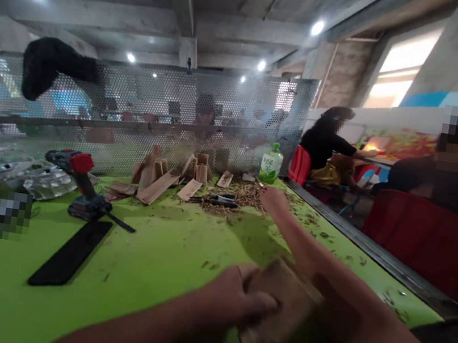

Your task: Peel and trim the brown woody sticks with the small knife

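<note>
My left hand (pixel 238 296) is closed on a blocky piece of wood (pixel 283 308) low in the view, thumb pressed across its near face. Farther off, my right hand (pixel 275 202) reaches to the far right of the green table, over wood shavings (pixel 247 194). Its fingers look closed near a small red and metallic thing (pixel 264 189), too small and blurred to name. Just behind that hand stands a green-capped drink bottle (pixel 271 163). Left of it, a dark-handled tool (pixel 221 199) lies among the shavings.
Cut wooden pieces (pixel 158 185) stand and lie along the perforated metal screen (pixel 154 126). A cordless drill (pixel 87 187) and a black flat strip (pixel 70 254) occupy the left of the green table (pixel 153 275). People sit at the right, by red chairs (pixel 420 240).
</note>
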### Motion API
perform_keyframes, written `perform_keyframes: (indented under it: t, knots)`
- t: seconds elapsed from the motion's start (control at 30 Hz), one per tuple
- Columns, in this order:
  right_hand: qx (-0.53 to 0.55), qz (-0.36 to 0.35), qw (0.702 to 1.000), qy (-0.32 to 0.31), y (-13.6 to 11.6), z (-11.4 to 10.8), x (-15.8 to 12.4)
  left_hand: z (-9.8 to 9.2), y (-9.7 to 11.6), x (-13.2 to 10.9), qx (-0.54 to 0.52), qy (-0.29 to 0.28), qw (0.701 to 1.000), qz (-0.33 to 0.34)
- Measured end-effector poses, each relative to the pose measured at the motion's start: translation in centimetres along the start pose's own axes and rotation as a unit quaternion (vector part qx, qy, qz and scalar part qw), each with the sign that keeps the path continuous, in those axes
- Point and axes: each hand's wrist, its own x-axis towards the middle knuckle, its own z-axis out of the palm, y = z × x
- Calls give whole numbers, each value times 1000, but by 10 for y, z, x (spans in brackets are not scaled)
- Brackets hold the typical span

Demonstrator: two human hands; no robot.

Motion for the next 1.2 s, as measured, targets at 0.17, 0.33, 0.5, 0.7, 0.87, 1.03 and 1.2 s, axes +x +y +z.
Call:
perform_keyframes:
  t: [0.17,0.33,0.5,0.7,0.87,1.03,1.2]
  knots:
    - [41,7,997,67,11,8,4,-23,5,10,-153,156,975,42]
    - [69,-110,990,51,-20,26,-18,-69,4,31,-165,265,949,44]
    - [74,-175,982,18,-24,40,-27,-62,1,28,-154,252,953,61]
    - [97,-192,976,25,-20,44,-26,-72,5,34,-183,300,935,53]
    - [95,-227,969,29,-31,38,-38,-89,8,41,-221,331,916,56]
    - [41,-268,962,8,-51,28,-63,-90,10,40,-220,341,912,64]
    - [-17,-275,961,-5,-65,22,-79,-87,7,40,-209,314,924,72]
